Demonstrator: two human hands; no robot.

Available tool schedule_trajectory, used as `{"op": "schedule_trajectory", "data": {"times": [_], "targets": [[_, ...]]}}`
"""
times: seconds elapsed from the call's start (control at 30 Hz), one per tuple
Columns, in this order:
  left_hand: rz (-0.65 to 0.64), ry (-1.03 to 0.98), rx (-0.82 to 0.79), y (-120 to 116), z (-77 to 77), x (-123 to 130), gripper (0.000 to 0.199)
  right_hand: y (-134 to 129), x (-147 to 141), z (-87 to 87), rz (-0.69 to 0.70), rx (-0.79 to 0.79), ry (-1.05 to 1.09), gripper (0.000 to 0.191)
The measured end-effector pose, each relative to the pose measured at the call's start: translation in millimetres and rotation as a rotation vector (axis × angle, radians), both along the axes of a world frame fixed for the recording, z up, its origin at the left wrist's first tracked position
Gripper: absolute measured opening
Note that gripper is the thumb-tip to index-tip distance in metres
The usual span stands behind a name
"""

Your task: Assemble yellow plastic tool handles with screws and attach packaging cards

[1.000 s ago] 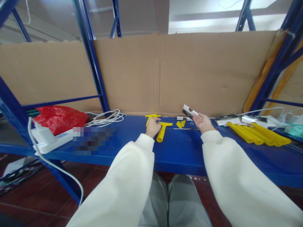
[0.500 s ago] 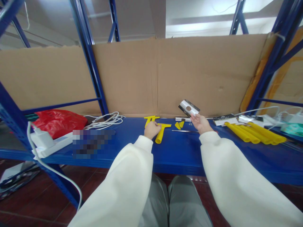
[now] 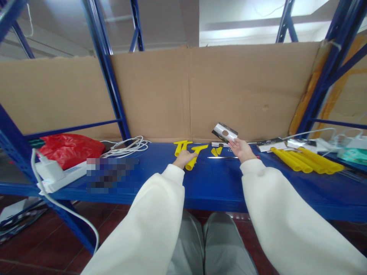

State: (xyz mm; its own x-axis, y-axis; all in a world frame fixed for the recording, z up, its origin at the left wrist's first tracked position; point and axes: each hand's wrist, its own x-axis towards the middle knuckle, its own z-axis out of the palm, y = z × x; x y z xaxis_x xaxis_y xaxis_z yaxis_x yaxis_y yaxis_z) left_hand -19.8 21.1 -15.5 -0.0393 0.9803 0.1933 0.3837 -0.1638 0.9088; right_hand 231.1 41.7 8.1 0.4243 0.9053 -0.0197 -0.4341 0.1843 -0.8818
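My left hand [image 3: 183,158] is closed on the stem of a yellow T-shaped plastic handle [image 3: 190,165], its crossbar tilted up to the right. Behind that hand, more yellow T-shaped pieces [image 3: 178,147] lie on the blue shelf. In my right hand [image 3: 242,150], a black-and-white printed card [image 3: 220,128] with a round hole is pinched by one edge and held up off the surface. Below the card are small yellow pieces [image 3: 218,150], a white-and-black packet [image 3: 215,144] and a thin metal rod [image 3: 219,157], which runs toward my right wrist.
Several yellow tubes [image 3: 286,159] lie at the right beside printed cards [image 3: 268,145]. To the left are a red plastic bag [image 3: 71,149], a white power strip [image 3: 71,176] with a plugged-in charger, and coiled white cable [image 3: 134,143]. A cardboard sheet [image 3: 155,91] stands along the back.
My left hand has shifted its hold on the yellow handle, whose crossbar now tilts up more at the right. The card has moved slightly left and down in view.
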Motion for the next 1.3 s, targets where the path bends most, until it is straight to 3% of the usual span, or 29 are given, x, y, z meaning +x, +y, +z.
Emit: {"op": "schedule_trajectory", "data": {"times": [0.03,0.1,0.27,0.4,0.7,0.83,0.9,1.13,1.3], "targets": [[-0.039,-0.039,-0.098,-1.6,1.9,1.7,0.013,0.7,0.0,-0.1,0.005,0.002,-0.019,0.024],[-0.058,-0.086,-0.144,-4.0,6.3,3.8,0.014,1.6,-0.1,-0.3,0.013,0.005,-0.037,0.024],[0.035,-0.087,-0.001,-1.5,11.4,0.6,0.027,2.2,-1.3,-1.9,0.037,0.025,-0.021,0.020],[0.117,-0.246,0.021,0.6,12.4,-2.0,0.020,0.9,-4.7,-3.0,0.106,0.057,-0.049,0.012],[0.076,-0.655,-0.041,-2.3,17.3,-0.2,0.012,-19.7,-23.5,4.9,0.272,0.010,-0.013,0.008],[0.089,-0.835,0.000,-2.1,16.7,0.4,0.009,-27.0,-31.0,7.6,0.377,-0.027,-0.008,0.019],[0.101,-0.863,0.004,-2.3,16.2,0.0,0.005,-27.8,-33.4,7.1,0.419,-0.031,-0.025,0.023],[0.208,-0.948,0.032,-0.7,15.3,-1.3,0.020,-23.8,-33.6,-1.1,0.557,0.061,-0.131,0.017],[0.286,-1.025,0.083,1.0,15.7,-2.2,0.025,-22.3,-32.3,-2.3,0.533,0.071,-0.143,0.016]]}}
